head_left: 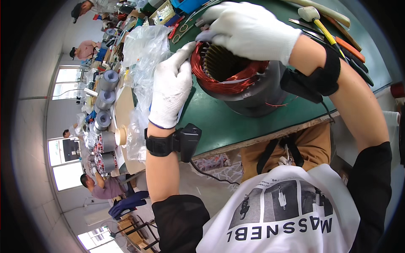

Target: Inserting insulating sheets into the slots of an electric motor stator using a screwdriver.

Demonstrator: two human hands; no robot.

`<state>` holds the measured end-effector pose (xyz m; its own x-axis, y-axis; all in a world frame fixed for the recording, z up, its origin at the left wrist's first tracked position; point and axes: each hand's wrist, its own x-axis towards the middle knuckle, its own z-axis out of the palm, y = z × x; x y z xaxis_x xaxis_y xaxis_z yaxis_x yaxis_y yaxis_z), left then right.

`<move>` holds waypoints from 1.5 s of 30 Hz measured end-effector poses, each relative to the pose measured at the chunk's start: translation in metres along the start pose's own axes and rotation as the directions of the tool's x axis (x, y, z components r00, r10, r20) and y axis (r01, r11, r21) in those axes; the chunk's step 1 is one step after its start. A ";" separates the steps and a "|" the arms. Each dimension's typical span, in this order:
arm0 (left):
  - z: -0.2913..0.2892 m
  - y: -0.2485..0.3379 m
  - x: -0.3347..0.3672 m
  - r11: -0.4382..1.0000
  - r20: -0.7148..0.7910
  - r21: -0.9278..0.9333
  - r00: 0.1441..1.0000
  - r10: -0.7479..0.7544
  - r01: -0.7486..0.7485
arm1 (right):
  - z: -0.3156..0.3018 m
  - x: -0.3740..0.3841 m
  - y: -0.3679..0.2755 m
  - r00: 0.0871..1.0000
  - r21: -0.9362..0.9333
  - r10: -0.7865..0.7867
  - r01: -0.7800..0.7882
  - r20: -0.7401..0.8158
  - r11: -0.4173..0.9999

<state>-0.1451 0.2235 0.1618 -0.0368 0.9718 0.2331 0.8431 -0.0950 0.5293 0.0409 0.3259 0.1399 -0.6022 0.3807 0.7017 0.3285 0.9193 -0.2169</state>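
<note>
A motor stator (261,99) stands on the green-topped bench (215,133), its dark grey cylinder topped by a ring of red copper winding (230,87). My left hand (171,86), in a white knit glove, is at the winding's left edge, with its fingers stretched out and the fingertips touching the copper. My right hand (253,33), also gloved, reaches over the far side of the ring. Its fingers are bent together and blurred, near a small greyish piece that I cannot make out. A white tie strip (242,81) crosses the near winding, and thin red lead wires (276,104) stick out below.
Hand tools, including a mallet (310,14) with a yellow handle, lie at the far right. Scissors (180,31) and clear plastic bags (145,50) are on the left. Grey stator cylinders (105,100) line another bench. Several people are further off, one seated (105,187).
</note>
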 end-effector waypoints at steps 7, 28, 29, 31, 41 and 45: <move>0.015 0.010 -0.013 0.964 -0.212 -0.248 0.966 -0.150 0.096 | -0.003 0.007 -0.002 0.914 -0.041 -0.198 0.226 0.353 0.973; 0.014 -0.014 0.006 0.997 -0.193 -0.051 0.980 0.046 -0.056 | -0.011 0.003 -0.031 0.973 -0.080 0.162 -0.151 0.162 0.985; 0.012 -0.010 0.004 0.997 -0.208 -0.051 0.977 0.047 -0.059 | -0.019 0.005 -0.034 0.916 -0.057 0.239 -0.233 0.323 0.971; 0.020 0.016 0.003 0.930 -0.401 -0.367 0.905 -0.140 -0.018 | -0.017 -0.007 -0.029 0.923 0.044 0.296 -0.315 0.245 0.948; 0.024 0.053 -0.005 0.878 -0.382 -0.471 0.918 -0.110 -0.091 | -0.032 -0.012 -0.023 0.805 0.547 0.388 -0.591 0.449 0.593; 0.026 0.053 -0.006 0.836 -0.389 -0.541 0.909 -0.148 -0.095 | -0.029 -0.011 -0.019 0.793 0.533 0.380 -0.604 0.476 0.592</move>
<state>-0.0861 0.2183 0.1676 -0.3674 0.8136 0.4507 0.4177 -0.2886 0.8615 0.0624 0.3011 0.1565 -0.6989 0.6991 0.1510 0.1703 0.3678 -0.9142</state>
